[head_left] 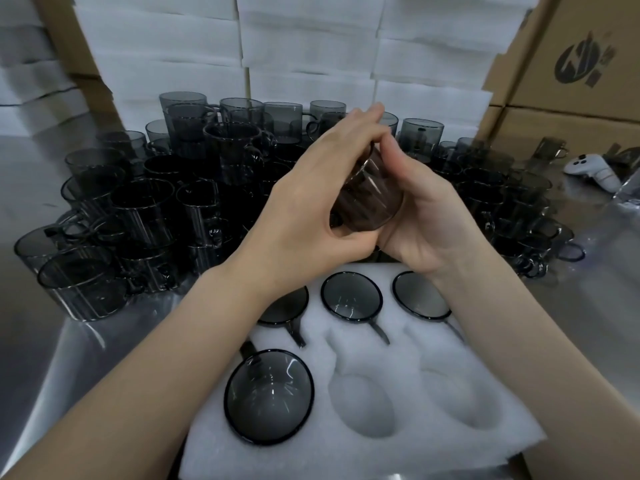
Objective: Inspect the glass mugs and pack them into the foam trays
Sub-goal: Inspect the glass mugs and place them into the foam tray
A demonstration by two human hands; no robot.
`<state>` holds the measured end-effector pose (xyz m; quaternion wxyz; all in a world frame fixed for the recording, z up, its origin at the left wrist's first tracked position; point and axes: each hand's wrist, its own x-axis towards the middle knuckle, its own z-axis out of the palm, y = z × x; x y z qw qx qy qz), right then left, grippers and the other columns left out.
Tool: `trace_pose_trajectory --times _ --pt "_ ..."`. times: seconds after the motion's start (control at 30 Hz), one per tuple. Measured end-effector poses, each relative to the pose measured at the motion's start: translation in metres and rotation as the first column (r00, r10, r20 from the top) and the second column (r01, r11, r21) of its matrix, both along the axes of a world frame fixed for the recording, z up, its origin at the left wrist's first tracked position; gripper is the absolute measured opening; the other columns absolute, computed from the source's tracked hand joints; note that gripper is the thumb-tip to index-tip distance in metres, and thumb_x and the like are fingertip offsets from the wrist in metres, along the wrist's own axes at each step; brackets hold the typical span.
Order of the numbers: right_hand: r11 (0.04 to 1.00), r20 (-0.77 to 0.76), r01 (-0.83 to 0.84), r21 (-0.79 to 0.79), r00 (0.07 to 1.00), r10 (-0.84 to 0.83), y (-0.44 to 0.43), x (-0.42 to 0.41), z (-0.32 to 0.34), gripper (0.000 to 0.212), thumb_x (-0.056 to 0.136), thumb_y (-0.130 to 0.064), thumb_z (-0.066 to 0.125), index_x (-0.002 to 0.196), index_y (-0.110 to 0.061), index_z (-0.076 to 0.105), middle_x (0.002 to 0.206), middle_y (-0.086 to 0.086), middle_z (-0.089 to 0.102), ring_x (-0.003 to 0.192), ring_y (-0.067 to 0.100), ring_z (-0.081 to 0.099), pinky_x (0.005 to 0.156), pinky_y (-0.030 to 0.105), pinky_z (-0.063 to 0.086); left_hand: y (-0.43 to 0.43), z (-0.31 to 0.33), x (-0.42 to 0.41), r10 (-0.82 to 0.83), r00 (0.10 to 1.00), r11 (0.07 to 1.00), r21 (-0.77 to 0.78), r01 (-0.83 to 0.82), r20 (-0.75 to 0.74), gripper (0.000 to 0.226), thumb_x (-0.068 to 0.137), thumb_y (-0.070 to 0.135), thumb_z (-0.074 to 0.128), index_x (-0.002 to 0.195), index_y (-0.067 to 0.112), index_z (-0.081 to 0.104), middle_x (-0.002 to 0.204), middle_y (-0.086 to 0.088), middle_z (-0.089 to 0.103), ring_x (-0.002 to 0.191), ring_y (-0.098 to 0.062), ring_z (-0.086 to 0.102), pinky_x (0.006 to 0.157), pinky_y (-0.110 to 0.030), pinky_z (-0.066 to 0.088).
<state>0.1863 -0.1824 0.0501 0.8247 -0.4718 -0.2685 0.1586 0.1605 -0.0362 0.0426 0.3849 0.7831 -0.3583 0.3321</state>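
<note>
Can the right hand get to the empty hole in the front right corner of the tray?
Probably yes. The empty hole lies open just below the right hand, nothing covering it. That hand is busy though: with the left hand it holds a mug, which would come along.

Above the far edge of the foam tray point(398, 344), our left hand point(311, 202) and right hand point(426, 220) curl round one tilted mug point(370, 199), both forearms reaching across the tray.

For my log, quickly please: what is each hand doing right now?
Left hand: closed around a glass mug.
Right hand: holding the same mug from the other side.
</note>
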Motion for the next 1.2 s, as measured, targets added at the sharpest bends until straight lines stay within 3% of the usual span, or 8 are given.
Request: trace_pose_trajectory --times 0.3,0.63,0.8,0.9,1.03,1.2 --pt "0.996 -0.056 -0.058 0.063 0.997 0.062 -0.008 0.002 -0.001 0.031 0.078 -0.024 0.065 0.106 -0.011 0.069 0.099 0.009 0.072 0.095 0.026 0.069 0.084 0.047 0.056 0.002 -0.001 0.006 -0.105 0.994 0.994 0.021 0.105 0.014 0.073 0.066 -0.005 0.069 0.134 0.0 0.045 0.15 -0.014 0.039 0.146 -0.027 0.027 0.118 -0.029 0.023" --pt "0.99 -0.045 -0.122 0.076 0.991 0.126 -0.015 0.013 -0.006 0.036 0.077 -0.021 0.075 0.113 -0.017 0.071 0.105 0.009 0.071 0.101 0.027 0.067 0.092 0.051 0.051 0.005 -0.003 0.006 -0.102 0.994 0.992 0.066 0.105 -0.049 0.08 0.067 -0.004 0.07 0.14 0.015 0.041 0.158 -0.002 0.029 0.15 -0.021 0.009 0.118 -0.028 0.022" --pt "0.999 -0.062 -0.01 0.043 0.998 0.013 -0.012 0.013 -0.005 0.027 0.078 -0.018 0.067 0.104 -0.021 0.076 0.099 0.008 0.07 0.097 0.025 0.067 0.095 0.052 0.049 0.004 -0.003 0.004 -0.078 0.995 0.991 0.106 0.085 -0.065 0.085 0.068 -0.004 0.072 0.143 0.019 0.039 0.159 0.002 0.026 0.151 -0.02 0.008 0.118 -0.047 0.027" --pt "0.998 -0.062 0.03 0.047 0.998 -0.027 -0.009 0.012 -0.003 0.028 0.091 -0.014 0.057 0.117 -0.013 0.067 0.102 0.011 0.067 0.095 0.025 0.067 0.087 0.046 0.055 0.004 -0.002 0.002 -0.066 0.996 0.993 0.091 0.071 -0.058 0.082 0.069 -0.002 0.072 0.142 0.017 0.041 0.159 -0.002 0.027 0.15 -0.022 0.014 0.119 -0.046 0.023" --pt "0.987 -0.017 0.156 -0.021 0.987 -0.157 -0.008 0.01 0.001 0.046 0.095 -0.018 0.053 0.139 -0.005 0.049 0.116 0.016 0.059 0.102 0.028 0.061 0.085 0.047 0.054 0.003 -0.001 0.002 0.011 0.998 0.997 0.071 -0.016 0.064 0.075 0.069 0.0 0.076 0.138 0.01 0.048 0.141 -0.009 0.039 0.135 -0.024 0.039 0.113 -0.038 0.033" --pt "0.961 -0.009 0.276 0.004 0.961 -0.276 -0.009 0.008 0.0 0.03 0.086 -0.018 0.06 0.112 -0.003 0.063 0.093 0.01 0.07 0.085 0.022 0.068 0.075 0.037 0.059 0.001 -0.001 0.0 0.042 0.999 0.995 0.088 -0.044 0.021 0.079 0.07 0.001 0.077 0.141 0.013 0.046 0.135 -0.006 0.047 0.128 -0.02 0.044 0.111 -0.031 0.033"
